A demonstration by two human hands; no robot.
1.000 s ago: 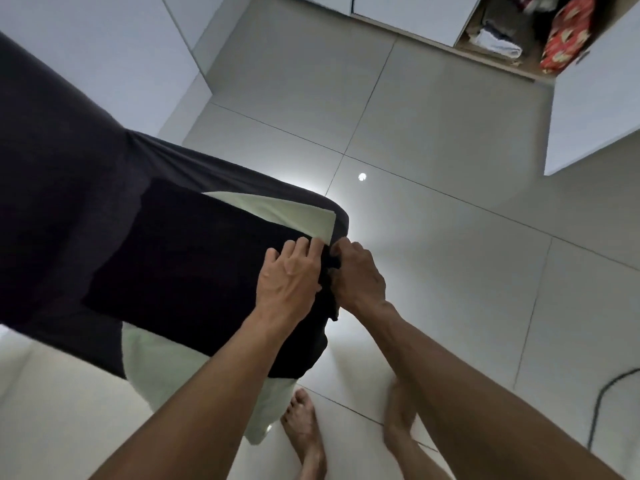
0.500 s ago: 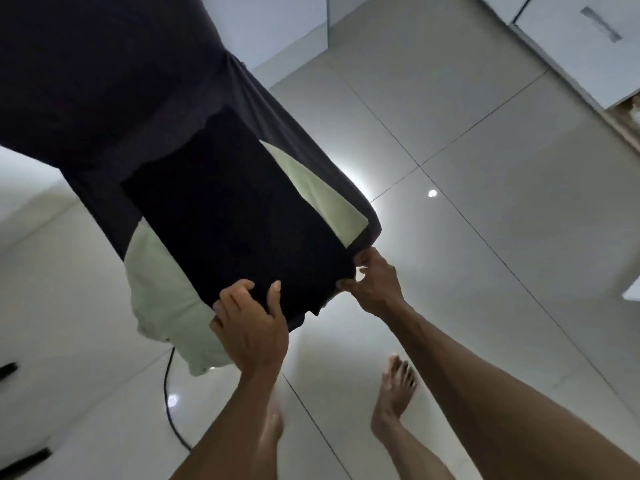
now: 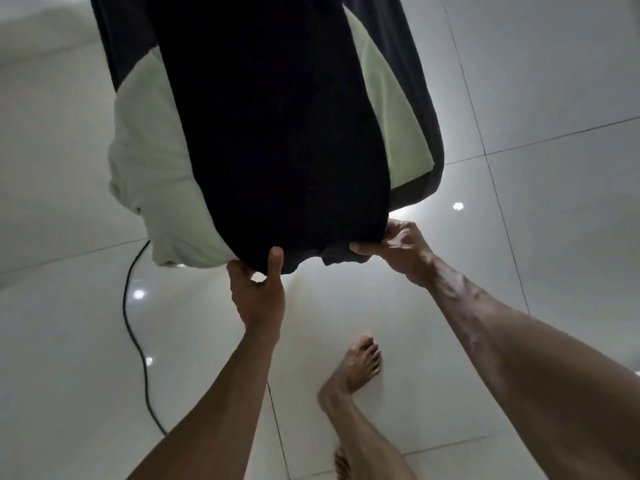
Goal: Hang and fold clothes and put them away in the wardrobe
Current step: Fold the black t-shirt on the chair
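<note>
A black garment (image 3: pixel 277 133) hangs down from above the frame over a pale green cloth (image 3: pixel 152 161) and a dark grey cloth (image 3: pixel 422 98). My left hand (image 3: pixel 258 289) grips the black garment's lower left edge, thumb on the front, fingers behind. My right hand (image 3: pixel 398 244) pinches its lower right corner. The hands are spread apart and hold the hem taut. The garments' tops are out of view.
Glossy white floor tiles (image 3: pixel 554 237) lie below. A black cable (image 3: pixel 136 341) runs across the floor at the left. My bare feet (image 3: pixel 353 372) stand under the hands.
The view has swung left and away from the wardrobe. My hands have moved apart along the black garment's lower edge, and the cloth now hangs straighter in front of me.
</note>
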